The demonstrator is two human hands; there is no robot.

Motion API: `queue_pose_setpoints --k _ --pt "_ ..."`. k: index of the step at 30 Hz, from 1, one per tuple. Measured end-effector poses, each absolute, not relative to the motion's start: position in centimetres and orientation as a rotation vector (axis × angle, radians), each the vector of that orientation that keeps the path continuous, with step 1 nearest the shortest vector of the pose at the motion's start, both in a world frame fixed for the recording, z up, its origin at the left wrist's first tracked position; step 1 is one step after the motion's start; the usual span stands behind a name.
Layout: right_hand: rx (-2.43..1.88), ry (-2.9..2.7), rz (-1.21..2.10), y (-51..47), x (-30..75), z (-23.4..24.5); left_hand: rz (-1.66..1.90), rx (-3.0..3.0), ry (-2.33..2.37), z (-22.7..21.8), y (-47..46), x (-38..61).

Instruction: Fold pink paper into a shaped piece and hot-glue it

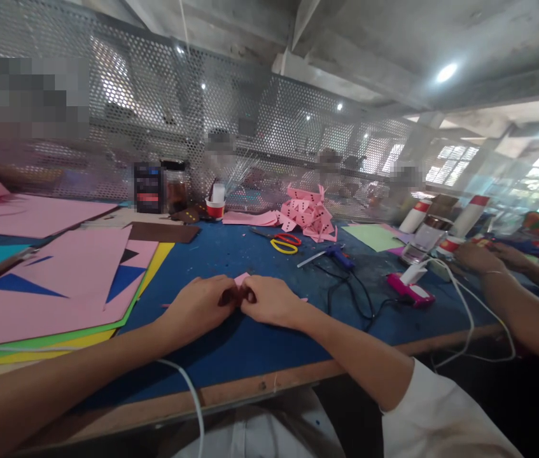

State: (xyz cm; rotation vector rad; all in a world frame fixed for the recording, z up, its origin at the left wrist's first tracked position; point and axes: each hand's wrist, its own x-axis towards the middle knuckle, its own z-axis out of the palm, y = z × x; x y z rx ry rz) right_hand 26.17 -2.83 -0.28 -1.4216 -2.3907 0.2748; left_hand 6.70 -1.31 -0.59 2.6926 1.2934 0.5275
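Note:
Just above the blue table top (pixel 231 356), both my hands meet at the middle, fingertips together. My left hand (pixel 205 302) is closed in a pinch on a small pink paper piece (pixel 242 278). From the other side my right hand (pixel 272 302) pinches the same piece, and most of it is hidden by my fingers. Beyond my hands lie scissors (pixel 284 243) with red and yellow handles. A blue glue gun (pixel 340 256) rests to the right of them. Farther back is a heap of folded pink paper pieces (pixel 306 213) with dark marks.
Pink, green and yellow sheets (pixel 73 273) are stacked at left. A phone (pixel 149 187), a jar (pixel 177 187) and a red-white cup (pixel 215 207) stand along the perforated screen (pixel 259 121). A magenta device (pixel 411 289) with cables lies right, near another person's hands (pixel 479 256).

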Motion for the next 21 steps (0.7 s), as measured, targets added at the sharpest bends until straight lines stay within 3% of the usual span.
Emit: queue_pose_setpoints --k 21 --pt "-1.374 -2.439 0.374 -2.79 26.78 0.18 0.409 2.72 1.31 -0.04 -1.02 5.86"
